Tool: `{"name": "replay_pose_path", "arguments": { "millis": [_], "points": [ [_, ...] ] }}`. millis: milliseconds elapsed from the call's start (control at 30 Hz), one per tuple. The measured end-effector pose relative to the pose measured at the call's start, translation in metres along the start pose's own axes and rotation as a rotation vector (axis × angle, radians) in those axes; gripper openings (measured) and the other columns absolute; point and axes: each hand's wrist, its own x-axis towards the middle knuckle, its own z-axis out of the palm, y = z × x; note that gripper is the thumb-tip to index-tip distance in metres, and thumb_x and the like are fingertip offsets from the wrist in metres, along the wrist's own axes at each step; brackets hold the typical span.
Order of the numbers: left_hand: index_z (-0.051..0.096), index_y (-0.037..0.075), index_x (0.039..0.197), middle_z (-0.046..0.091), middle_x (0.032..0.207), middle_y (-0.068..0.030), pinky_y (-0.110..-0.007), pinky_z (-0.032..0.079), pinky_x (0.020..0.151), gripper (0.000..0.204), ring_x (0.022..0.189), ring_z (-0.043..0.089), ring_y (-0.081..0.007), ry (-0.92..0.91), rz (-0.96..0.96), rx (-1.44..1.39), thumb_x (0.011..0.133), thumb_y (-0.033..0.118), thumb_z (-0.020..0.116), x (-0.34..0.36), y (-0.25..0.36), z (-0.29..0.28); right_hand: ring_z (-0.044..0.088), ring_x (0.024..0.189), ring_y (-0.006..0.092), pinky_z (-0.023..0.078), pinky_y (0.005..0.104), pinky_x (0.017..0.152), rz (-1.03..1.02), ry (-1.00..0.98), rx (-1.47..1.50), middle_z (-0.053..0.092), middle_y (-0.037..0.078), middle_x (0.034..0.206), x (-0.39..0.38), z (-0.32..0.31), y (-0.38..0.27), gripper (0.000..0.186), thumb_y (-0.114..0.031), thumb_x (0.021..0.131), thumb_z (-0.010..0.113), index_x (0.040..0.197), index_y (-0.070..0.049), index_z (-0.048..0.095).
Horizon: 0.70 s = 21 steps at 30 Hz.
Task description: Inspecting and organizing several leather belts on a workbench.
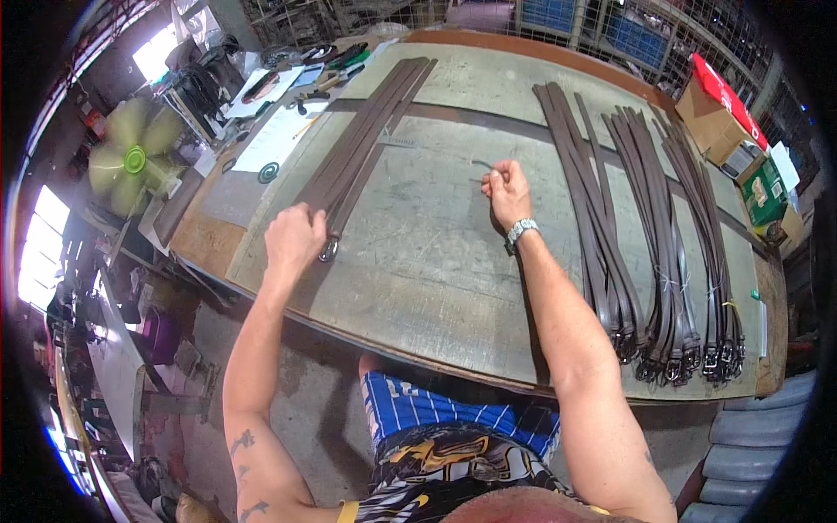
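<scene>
My left hand (296, 237) is closed over the near end of a group of brown belts (366, 131) that lie lengthwise across the table. Beside its fingers a metal buckle (328, 251) sticks out. Raised above the middle of the table, my right hand (507, 190), with a watch (522, 228) on its wrist, pinches a short, thin dark strip (482, 164); its exact kind is too small to make out. To the right of that hand lies another group of dark brown belts (575, 174), buckles toward me.
Farther right are belt bundles (641, 166) tied near their buckles. A cardboard box (711, 113) with a red top and a green box (763, 196) stand at the right edge. Papers (277, 144) and tools lie at the left. A fan (133, 159) stands beyond the left edge.
</scene>
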Motion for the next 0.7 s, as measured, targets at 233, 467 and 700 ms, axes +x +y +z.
{"name": "replay_pose_path", "arguments": {
  "millis": [233,467,700],
  "points": [
    [0.071,0.000,0.090,0.071,0.088,-0.0229,-0.051,0.058,0.072,0.035,0.079,0.071,-0.0426,0.064,0.079,0.095,0.092,0.034,0.063,-0.010,0.021,0.013,0.063,0.073,0.0128,0.053,0.0272,0.066,-0.068,0.016,0.028,0.068,0.011,0.093,0.002,-0.008,0.003,0.012,-0.005,0.104,0.051,0.115,0.000,0.052],
    [0.071,0.002,0.099,0.072,0.094,-0.0216,-0.050,0.058,0.073,0.035,0.084,0.072,-0.0404,-0.129,0.032,0.195,0.090,0.036,0.068,-0.031,0.014,0.001,0.065,0.072,0.0133,0.055,0.0291,0.066,-0.027,0.011,0.070,0.068,0.009,0.090,-0.006,0.000,0.008,0.014,-0.008,0.103,0.051,0.114,0.000,0.053],
    [0.062,0.009,0.122,0.065,0.114,-0.0168,-0.048,0.055,0.084,0.056,0.105,0.065,-0.0387,-0.001,0.018,0.023,0.078,0.037,0.081,-0.070,-0.017,-0.002,0.066,0.074,0.0142,0.055,0.0289,0.069,-0.054,-0.003,0.062,0.069,0.011,0.093,0.010,-0.008,0.011,0.016,-0.009,0.104,0.051,0.116,0.001,0.053]
  ]
}}
